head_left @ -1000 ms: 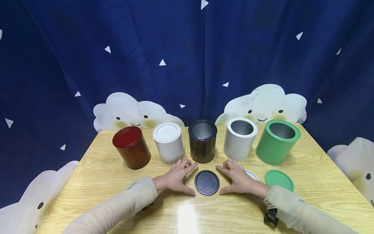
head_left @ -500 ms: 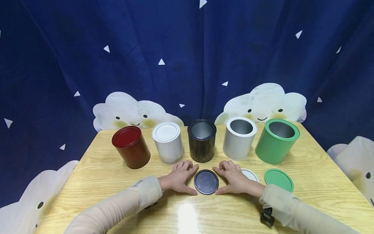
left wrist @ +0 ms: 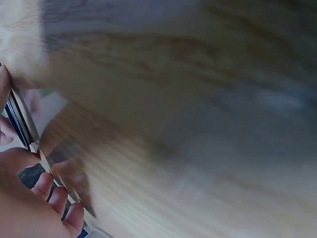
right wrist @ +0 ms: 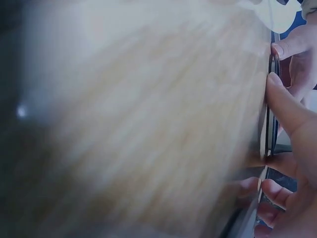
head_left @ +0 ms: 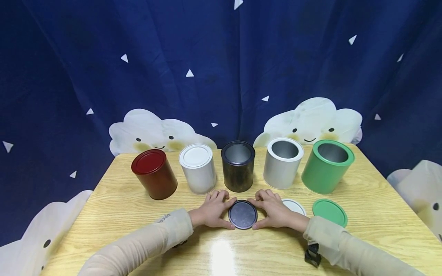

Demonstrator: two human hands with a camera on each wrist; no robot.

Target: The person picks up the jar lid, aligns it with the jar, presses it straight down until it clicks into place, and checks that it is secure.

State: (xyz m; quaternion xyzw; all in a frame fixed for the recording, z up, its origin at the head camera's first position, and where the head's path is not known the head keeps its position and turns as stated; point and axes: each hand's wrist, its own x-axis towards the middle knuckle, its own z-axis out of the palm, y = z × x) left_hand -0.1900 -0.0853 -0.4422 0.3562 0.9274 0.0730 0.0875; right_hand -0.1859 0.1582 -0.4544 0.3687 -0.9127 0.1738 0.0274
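A round black lid (head_left: pixel 243 215) lies on the wooden table. My left hand (head_left: pixel 215 211) grips its left side, thumb at the near rim and index finger at the far rim. On the other side my right hand (head_left: pixel 274 211) holds the rim likewise. The remaining fingers of both hands curl toward the table. Right behind the lid stands a black can (head_left: pixel 238 172) with no lid on its mouth. In the right wrist view the black lid (right wrist: pixel 272 114) appears edge-on between the hands; the left wrist view shows only part of it.
A dark red can (head_left: pixel 155 176) and a white can (head_left: pixel 198 168), both lidded, stand at left. At right are an uncovered white can (head_left: pixel 281 168) and an uncovered green can (head_left: pixel 322 172). A white lid (head_left: pixel 294 206), partly behind my right hand, and a green lid (head_left: pixel 329 212) lie before them.
Both hands have moved inward from either side of the black lid, and their thumbs and index fingers have come onto its rim. The cans and other lids have stayed put.
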